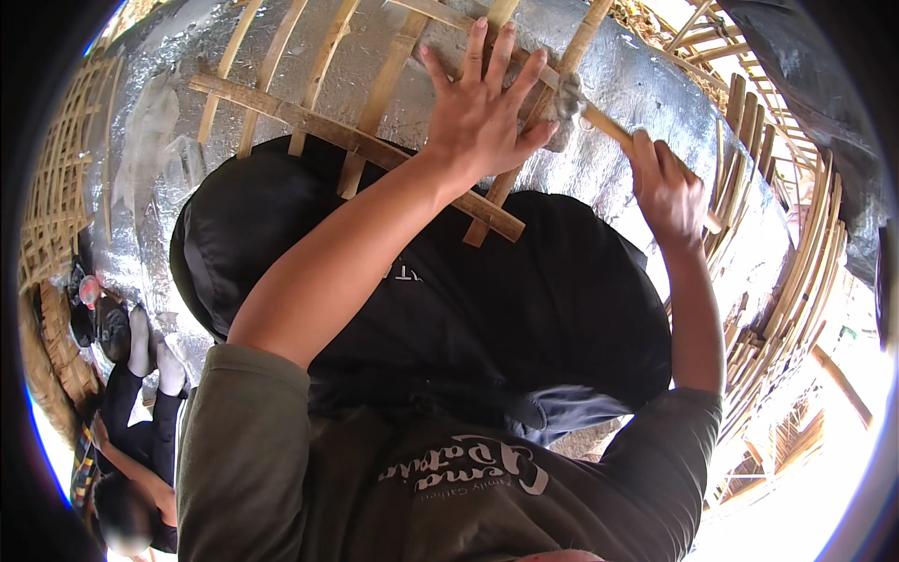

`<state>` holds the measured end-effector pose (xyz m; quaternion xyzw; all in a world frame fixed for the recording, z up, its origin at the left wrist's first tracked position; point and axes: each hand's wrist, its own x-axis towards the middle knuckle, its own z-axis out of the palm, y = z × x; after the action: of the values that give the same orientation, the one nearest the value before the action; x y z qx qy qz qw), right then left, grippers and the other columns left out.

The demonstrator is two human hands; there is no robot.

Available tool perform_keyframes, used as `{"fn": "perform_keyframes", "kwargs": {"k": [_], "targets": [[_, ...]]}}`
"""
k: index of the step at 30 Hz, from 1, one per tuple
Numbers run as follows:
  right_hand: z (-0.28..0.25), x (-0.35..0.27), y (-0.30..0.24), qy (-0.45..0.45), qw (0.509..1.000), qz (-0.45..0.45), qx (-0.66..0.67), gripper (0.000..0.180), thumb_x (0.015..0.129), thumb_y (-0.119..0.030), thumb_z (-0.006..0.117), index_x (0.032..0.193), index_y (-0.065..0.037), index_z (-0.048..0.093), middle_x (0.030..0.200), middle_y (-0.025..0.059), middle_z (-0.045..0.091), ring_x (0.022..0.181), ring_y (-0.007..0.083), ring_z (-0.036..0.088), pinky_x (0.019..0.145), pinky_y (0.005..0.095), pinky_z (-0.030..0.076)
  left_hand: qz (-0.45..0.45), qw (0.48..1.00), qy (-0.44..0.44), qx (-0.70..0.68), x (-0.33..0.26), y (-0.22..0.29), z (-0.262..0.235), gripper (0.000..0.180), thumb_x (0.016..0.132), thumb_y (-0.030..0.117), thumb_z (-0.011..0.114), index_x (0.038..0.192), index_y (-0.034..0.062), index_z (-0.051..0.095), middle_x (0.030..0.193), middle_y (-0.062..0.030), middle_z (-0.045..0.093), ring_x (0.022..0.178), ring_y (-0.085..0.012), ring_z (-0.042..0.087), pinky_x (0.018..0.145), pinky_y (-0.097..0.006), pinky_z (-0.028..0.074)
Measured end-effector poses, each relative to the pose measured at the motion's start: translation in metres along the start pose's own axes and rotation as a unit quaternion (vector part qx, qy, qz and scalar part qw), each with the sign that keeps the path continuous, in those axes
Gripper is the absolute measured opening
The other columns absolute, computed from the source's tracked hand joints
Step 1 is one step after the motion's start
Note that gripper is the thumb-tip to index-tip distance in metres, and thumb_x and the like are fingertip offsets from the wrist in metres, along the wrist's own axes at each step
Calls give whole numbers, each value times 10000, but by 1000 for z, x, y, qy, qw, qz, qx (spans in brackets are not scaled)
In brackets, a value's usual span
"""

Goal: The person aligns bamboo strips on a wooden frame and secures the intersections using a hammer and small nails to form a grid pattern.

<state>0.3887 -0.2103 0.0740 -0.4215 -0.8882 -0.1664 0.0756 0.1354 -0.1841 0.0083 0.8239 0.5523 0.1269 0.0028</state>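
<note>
**Hammering on a bamboo frame over a foil-covered form**

Seen from nearest out: olive shirt, then a black cloth (440,309) draped over the lower part of a big rounded form wrapped in silver foil (646,103). Both forearms reach up from the lower edge.

Left hand (482,108): flat on the frame, fingers (478,42) spread apart, pressing on a bamboo slat where strips cross. Not gripping anything.

Right hand (670,192): fingers closed tight round the wooden handle of a hammer (599,117). Hammer's long axis runs diagonally, handle end low-right by the fist, grey head up-left, just beside the left hand's thumb and on or just above a slat; cannot tell if it touches.

Bamboo frame (356,140): several upright strips fan over the foil, one thick cross slat runs from upper left down to mid-right, lying on the black cloth's top edge.

Progress, as a judgement: lattice only partly laid; wide foil areas show bare at left and right, so plenty of strips look left to fix. The crossing by the hammer head seems the joint in hand.

Further out: woven bamboo panels (56,178) at the left rim, stacked curved strips (796,281) at right. Another person (131,450) in dark clothes sits low at the lower left.
</note>
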Motion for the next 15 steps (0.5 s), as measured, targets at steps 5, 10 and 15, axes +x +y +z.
{"fn": "perform_keyframes", "kwargs": {"k": [5, 10, 15], "targets": [[-4, -8, 0, 52, 998, -24, 35, 228, 852, -195, 677, 1036, -132, 559, 691, -7, 482, 555, 106, 565, 444, 271, 486, 7, 1000, -6, 13, 1, -1, 0, 749, 873, 622, 428, 1496, 223, 308, 1558, -155, 224, 1448, -395, 141, 979, -803, 185], [-5, -11, -4, 27, 1000, 4, 15, 267, 830, -219, 701, 1043, -138, 562, 704, -4, 499, 562, 109, 565, 447, 273, 485, 9, 999, -9, 37, 1, -2, 2, 745, 882, 631, 387, 1500, 224, 298, 1565, -149, 215, 1449, -397, 136, 982, -803, 181], [-4, -13, -4, 29, 999, 14, 20, 284, 819, -233, 712, 1042, -139, 565, 703, -7, 499, 569, 111, 567, 447, 274, 484, 13, 999, -9, 34, 2, -2, 3, 746, 885, 633, 372, 1505, 227, 285, 1568, -152, 205, 1448, -402, 137, 986, -800, 186]]}}
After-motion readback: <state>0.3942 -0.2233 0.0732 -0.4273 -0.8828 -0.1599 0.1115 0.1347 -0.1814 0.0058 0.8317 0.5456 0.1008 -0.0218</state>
